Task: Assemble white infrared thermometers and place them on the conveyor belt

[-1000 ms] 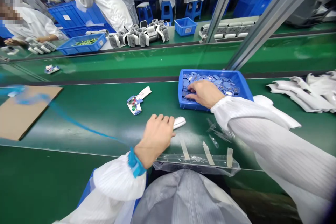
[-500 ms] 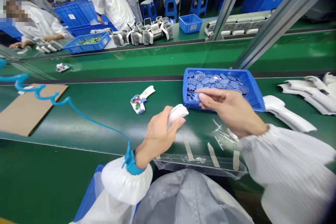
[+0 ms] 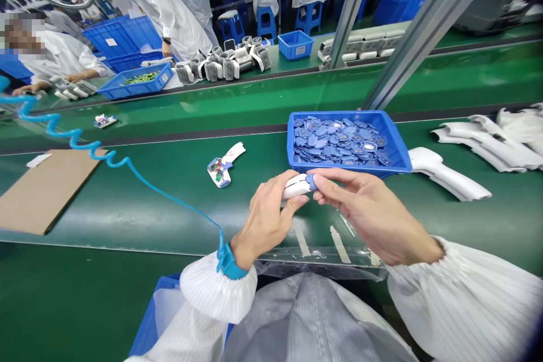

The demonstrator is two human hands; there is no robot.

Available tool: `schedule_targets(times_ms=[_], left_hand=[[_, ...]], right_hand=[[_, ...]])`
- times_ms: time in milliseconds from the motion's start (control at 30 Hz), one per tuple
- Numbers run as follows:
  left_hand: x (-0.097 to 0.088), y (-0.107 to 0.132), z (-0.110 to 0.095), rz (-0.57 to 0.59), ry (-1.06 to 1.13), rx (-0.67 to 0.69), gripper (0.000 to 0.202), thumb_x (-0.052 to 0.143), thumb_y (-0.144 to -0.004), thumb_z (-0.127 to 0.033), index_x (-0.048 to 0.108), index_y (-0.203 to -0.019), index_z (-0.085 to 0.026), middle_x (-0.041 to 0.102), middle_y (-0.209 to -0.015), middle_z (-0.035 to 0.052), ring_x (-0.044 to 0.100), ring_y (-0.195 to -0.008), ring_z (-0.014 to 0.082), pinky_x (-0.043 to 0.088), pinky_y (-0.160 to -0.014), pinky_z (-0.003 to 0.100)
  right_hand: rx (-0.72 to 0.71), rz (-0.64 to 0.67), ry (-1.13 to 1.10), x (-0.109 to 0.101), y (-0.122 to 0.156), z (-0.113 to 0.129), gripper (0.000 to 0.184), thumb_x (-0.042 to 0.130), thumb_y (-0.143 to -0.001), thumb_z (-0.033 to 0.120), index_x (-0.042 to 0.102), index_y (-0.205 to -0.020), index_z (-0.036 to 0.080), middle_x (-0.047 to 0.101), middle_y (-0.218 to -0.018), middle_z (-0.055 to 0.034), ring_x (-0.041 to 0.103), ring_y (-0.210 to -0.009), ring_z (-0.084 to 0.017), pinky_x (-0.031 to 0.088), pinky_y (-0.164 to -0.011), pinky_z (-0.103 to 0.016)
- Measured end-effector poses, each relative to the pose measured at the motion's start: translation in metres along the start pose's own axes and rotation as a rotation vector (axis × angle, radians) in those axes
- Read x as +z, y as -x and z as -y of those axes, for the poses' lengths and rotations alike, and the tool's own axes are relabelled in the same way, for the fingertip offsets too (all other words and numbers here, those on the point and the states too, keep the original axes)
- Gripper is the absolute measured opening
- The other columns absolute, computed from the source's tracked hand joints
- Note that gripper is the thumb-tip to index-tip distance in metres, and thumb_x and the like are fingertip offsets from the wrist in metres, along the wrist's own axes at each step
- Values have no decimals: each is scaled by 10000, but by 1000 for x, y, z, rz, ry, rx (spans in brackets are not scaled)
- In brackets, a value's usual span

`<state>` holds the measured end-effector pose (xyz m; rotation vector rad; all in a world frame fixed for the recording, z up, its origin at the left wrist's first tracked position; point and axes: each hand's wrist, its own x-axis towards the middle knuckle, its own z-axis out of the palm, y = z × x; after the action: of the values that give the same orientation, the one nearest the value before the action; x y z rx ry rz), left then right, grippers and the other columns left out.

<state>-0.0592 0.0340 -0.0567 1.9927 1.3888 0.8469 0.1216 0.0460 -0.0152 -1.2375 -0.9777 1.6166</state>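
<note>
My left hand is closed around a white plastic housing with a dark seam along it. Between the thumb and fingers of my right hand is a small blue plastic cap, which touches the open end of the housing. How far it sits in the end I cannot tell. Just behind the hands stands a blue bin with many similar blue pieces in it. To the left lies an opened white device with wires and a circuit board showing.
White handle-shaped shells lie right of the bin, with more shells beyond. A blue coiled cord runs from my left wristband. Cardboard lies at left. Metal posts rise behind the bin; co-workers are across the line.
My right hand has moved from the bin's front edge left and down to the housing, bringing the blue cap against its end. My left hand has shifted slightly right. The camera view has turned somewhat.
</note>
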Motion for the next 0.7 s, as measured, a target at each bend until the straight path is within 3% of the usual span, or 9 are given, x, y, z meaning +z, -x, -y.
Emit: schedule_targets(times_ms=[267,333,433,567,633,700], left_hand=[[0,0,1,33,43,24,350,522,-1046,-364,521,-1368,-228,672,-1320,49,632,-1135,226,454,-990,357],[-2,-1,1,68,22,28,354,477,-1060,-383,514,-1378,-233,687,-1287,49,647,-1089,226,461,-954,358],[0,-2,3,80,-28,37,370,396,-1077,-414,529,-1372,-233,720,-1201,58,669,-1006,225,472,-889,352],[8,-5,5,-19,-182,89,357,425,-1054,-460,644,-1178,-207,748,-1002,57,672,-858,223,452,-804,349],[12,-5,4,-19,-237,98,352,447,-1045,-468,661,-1141,-206,747,-939,48,669,-815,215,445,-780,344],[16,-3,3,5,-234,117,339,463,-1044,-470,670,-1152,-223,748,-965,47,667,-872,214,453,-808,338]], right_hand=[[-7,15,42,-6,1,-3,382,873,-729,489,814,-1001,227,736,-851,-42,622,-756,-141,554,-778,-304],[-115,25,148,-7,2,-6,381,816,-793,505,801,-1067,241,748,-984,-58,643,-786,-157,568,-784,-330],[-389,7,456,-6,1,-14,339,705,-904,470,761,-1184,287,712,-1194,-50,672,-935,-192,570,-827,-344],[-712,-116,848,-6,-2,-28,233,569,-998,338,753,-1102,240,715,-1037,-61,667,-928,-194,542,-836,-330],[-763,-150,906,-10,-1,-32,226,526,-1017,314,725,-1081,229,714,-1017,-65,669,-902,-191,535,-810,-319],[-718,-114,926,-19,2,-33,216,499,-1029,322,690,-1082,236,723,-1036,-57,678,-897,-189,526,-789,-310]])
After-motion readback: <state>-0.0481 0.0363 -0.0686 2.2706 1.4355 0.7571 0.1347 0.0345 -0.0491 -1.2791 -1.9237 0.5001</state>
